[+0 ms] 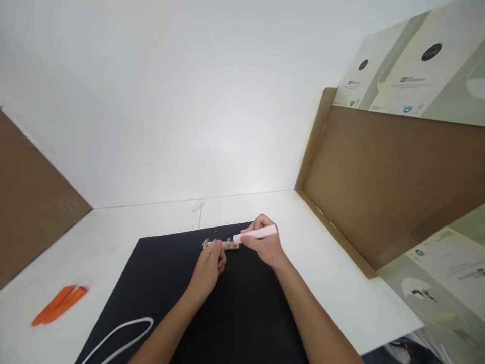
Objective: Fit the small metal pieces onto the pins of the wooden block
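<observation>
A small wooden strip (232, 246) with several little metal and clear fittings lies near the back of the black mat (235, 308). The fingers of my left hand (208, 265) are closed on the strip's middle, partly covering it. My right hand (267, 242) is wrapped round a pale pink pen-like tool (259, 233), which slants slightly down to the left. The tool's left tip is close to the strip's right end; whether they touch cannot be made out.
A white cable (132, 320) loops over the mat's lower left. Orange objects (60, 305) lie on the white table (113, 222) at left. Brown cardboard panels (394, 177) flank the right and left sides, and a white wall (189, 101) stands behind.
</observation>
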### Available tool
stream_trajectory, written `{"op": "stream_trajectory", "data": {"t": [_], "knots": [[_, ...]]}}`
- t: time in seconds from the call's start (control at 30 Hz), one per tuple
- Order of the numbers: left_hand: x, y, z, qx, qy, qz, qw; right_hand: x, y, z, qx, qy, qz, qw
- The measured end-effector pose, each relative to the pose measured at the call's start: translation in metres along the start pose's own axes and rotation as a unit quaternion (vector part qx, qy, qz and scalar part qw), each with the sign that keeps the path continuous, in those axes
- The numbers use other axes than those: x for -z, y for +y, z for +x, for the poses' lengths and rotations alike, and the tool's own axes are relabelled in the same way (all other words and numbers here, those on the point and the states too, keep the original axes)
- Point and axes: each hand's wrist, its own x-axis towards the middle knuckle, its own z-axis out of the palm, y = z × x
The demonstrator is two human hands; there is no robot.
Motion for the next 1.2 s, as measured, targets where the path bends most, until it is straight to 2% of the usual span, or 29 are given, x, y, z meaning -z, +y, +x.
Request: {"op": "stream_trajectory", "data": {"t": [0.17,0.33,0.47,0.7,1.2], "knots": [[0.0007,-0.0007,0.0004,-0.001,-0.001,0.006,1.000,0.0021,0.0017,0.0025,-0.002,0.044,-0.014,0.999],[0.0015,-0.0037,0.0016,-0.006,-0.003,0.012,1.000,0.0034,0.0033,0.0040,0.003,0.058,-0.016,0.998],[0.0008,-0.0036,0.0015,-0.007,-0.001,0.015,1.000,0.0025,0.0026,0.0035,0.003,0.048,-0.042,0.998],[0.0006,-0.0022,0.0012,-0.007,-0.001,0.014,1.000,0.0018,0.0005,0.0001,-0.002,-0.011,-0.030,0.999],[0.0005,-0.0026,0.0001,-0.011,-0.004,0.018,1.000,0.0036,0.0033,0.0038,-0.004,0.027,-0.005,1.000]]}}
